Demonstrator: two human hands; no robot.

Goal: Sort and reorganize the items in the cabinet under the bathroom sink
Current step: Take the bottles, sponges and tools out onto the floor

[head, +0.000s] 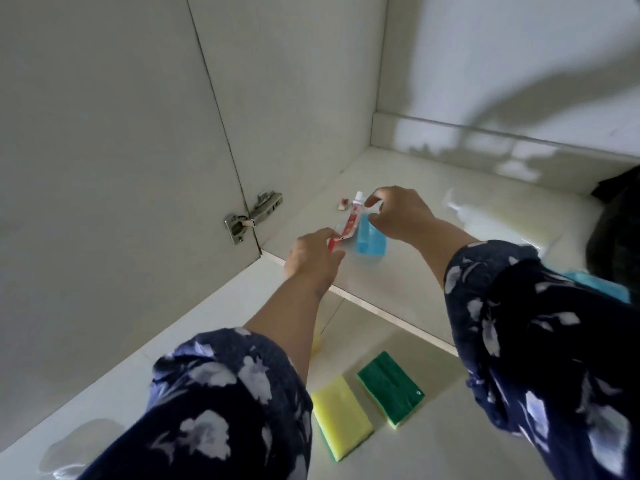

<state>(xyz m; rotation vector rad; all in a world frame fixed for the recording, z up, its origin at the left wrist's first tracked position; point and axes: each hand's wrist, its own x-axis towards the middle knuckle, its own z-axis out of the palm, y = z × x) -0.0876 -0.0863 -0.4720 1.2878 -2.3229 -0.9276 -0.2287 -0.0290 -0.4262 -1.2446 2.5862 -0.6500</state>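
Observation:
A red and white toothpaste tube (351, 216) lies on the white cabinet floor (415, 271), its white cap pointing to the back. My left hand (313, 259) pinches the tube's flat lower end. My right hand (398, 214) has its fingers curled at the top of a blue translucent bottle (372, 235), right beside the tube's cap end. A small red and white piece (343, 204) lies just left of the tube's cap.
Two sponges lie on the floor tiles in front of the cabinet: one yellow side up (341, 419), one green side up (391, 388). The open cabinet door (104, 168) with its metal hinge (252, 216) stands at the left. A dark object (616, 230) and blue cloth (602, 285) sit at the right.

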